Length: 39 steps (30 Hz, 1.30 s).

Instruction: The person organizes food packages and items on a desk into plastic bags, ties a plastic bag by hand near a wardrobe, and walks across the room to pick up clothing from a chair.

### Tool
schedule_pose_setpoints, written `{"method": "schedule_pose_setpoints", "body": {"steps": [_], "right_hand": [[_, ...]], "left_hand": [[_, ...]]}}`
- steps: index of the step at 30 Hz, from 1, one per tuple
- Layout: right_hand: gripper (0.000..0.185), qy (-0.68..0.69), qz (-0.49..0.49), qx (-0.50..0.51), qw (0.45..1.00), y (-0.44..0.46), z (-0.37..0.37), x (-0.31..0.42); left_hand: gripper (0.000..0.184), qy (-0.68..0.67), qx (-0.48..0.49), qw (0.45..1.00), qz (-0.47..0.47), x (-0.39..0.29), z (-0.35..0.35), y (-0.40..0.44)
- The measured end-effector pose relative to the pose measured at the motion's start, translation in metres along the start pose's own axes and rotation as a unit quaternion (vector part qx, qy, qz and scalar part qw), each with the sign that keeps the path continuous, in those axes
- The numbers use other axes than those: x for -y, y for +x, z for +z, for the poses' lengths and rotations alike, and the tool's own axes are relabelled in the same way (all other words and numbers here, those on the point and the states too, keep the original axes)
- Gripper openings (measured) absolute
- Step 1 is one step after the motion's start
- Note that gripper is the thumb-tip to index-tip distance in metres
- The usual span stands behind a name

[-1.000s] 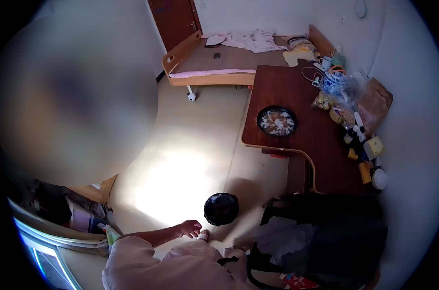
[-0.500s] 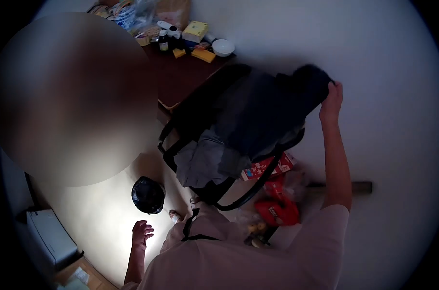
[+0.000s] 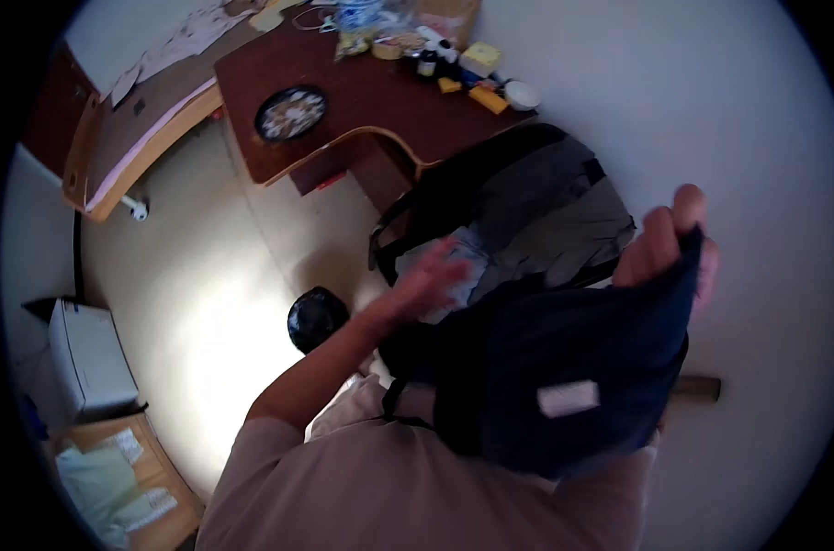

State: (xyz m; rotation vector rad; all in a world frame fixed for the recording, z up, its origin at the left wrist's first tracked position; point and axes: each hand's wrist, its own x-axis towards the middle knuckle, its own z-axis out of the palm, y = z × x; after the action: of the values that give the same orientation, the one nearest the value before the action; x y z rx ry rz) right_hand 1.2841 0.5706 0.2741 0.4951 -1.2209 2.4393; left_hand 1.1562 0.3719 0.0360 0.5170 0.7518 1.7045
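Pinched in my right hand point(image 3: 660, 243) is the upper edge of a dark navy garment point(image 3: 582, 340), which hangs down in front of me. A small white label shows on it, but its exact kind is not clear. My left hand point(image 3: 431, 280), blurred by motion, reaches over the chair with its fingers apart and nothing visible in them. Behind both hands stands a black chair point(image 3: 454, 179) with grey clothes point(image 3: 564, 216) draped over it. The navy garment covers the lower part of the chair.
A dark red desk point(image 3: 362, 87) stands beyond the chair, with a round patterned tray point(image 3: 291, 113), a white bowl point(image 3: 522, 95) and a yellow box point(image 3: 480, 60) on it. A black-lined bin point(image 3: 317, 319) is on the floor. At left are a white cabinet point(image 3: 91, 354) and a wooden surface point(image 3: 174, 459).
My right hand has pulled the navy garment off the chair and toward me, uncovering grey clothes. My left hand has risen from low at the left to the chair. The view has shifted left.
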Motion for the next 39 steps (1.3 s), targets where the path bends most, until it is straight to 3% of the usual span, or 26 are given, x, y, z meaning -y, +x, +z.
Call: {"method": "schedule_pose_setpoints", "body": {"steps": [2,3,7,9,10,11,12,13,14,15,17,20,21,23,25,28,31,35,39], "right_hand": [[0.021,-0.005,0.013,-0.061,0.998,-0.002,0.000,-0.030],[0.019,0.005,0.036,-0.083,0.996,-0.006,-0.004,-0.047],[0.016,0.062,0.171,-0.159,0.970,-0.054,-0.037,-0.117],[0.019,0.112,0.266,-0.182,0.940,-0.100,-0.053,-0.151],[0.021,0.129,0.316,-0.187,0.921,-0.128,-0.060,-0.166],[0.023,0.132,0.366,-0.181,0.903,-0.155,-0.065,-0.177],[0.026,0.089,0.410,-0.145,0.896,-0.180,-0.068,-0.182],[0.026,-0.149,0.396,0.001,0.906,-0.191,-0.068,-0.174],[0.025,-0.384,0.335,0.126,0.851,-0.202,-0.068,-0.166],[0.026,-0.488,0.475,0.186,0.708,-0.182,-0.057,-0.163],[0.026,-0.639,0.380,0.079,0.665,-0.181,-0.050,-0.150],[0.034,-0.363,0.333,0.000,0.870,-0.118,0.029,-0.114],[0.054,-0.293,0.308,0.038,0.904,-0.112,0.049,-0.118],[0.068,-0.359,0.289,0.192,0.866,-0.100,0.071,-0.135],[0.069,-0.419,0.263,0.225,0.839,-0.107,0.081,-0.157],[0.067,-0.371,0.320,0.093,0.867,-0.138,0.048,-0.187],[0.062,-0.329,0.365,0.108,0.864,-0.128,0.044,-0.187],[0.067,-0.357,0.129,0.278,0.882,-0.100,0.032,-0.195],[0.086,-0.337,0.111,0.335,0.873,-0.113,0.062,-0.223]], "left_hand": [[0.117,0.080,0.139,0.986,0.043,0.013,0.031,-0.028],[0.123,-0.041,0.141,0.986,-0.085,0.047,0.024,-0.057],[0.108,-0.142,0.219,0.960,-0.098,0.033,0.054,-0.128],[0.101,-0.105,0.178,0.974,-0.090,0.003,0.061,-0.143],[0.083,-0.114,0.059,0.980,-0.152,-0.024,0.074,-0.151],[0.082,-0.121,0.022,0.977,-0.172,-0.037,0.076,-0.158],[0.081,-0.128,-0.015,0.973,-0.191,-0.046,0.077,-0.167],[0.080,-0.137,-0.052,0.967,-0.211,-0.049,0.075,-0.173],[0.078,-0.152,-0.071,0.972,-0.167,-0.039,0.070,-0.180],[0.077,-0.163,-0.071,0.972,-0.156,-0.039,0.069,-0.186],[0.076,-0.182,-0.071,0.972,-0.133,-0.047,0.071,-0.192],[0.074,-0.182,-0.113,0.969,-0.125,-0.041,0.076,-0.196],[0.073,-0.184,-0.132,0.967,-0.121,-0.037,0.075,-0.196],[0.073,-0.217,-0.117,0.967,-0.065,-0.033,0.074,-0.199],[0.077,-0.304,-0.117,0.946,-0.010,-0.016,0.067,-0.211],[0.078,-0.364,-0.116,0.916,0.122,-0.008,0.071,-0.216],[0.076,-0.356,-0.175,0.892,0.216,0.004,0.071,-0.220],[0.075,-0.346,-0.246,0.852,0.306,0.017,0.086,-0.227],[0.080,-0.346,-0.269,0.819,0.370,0.022,0.109,-0.248]]}}
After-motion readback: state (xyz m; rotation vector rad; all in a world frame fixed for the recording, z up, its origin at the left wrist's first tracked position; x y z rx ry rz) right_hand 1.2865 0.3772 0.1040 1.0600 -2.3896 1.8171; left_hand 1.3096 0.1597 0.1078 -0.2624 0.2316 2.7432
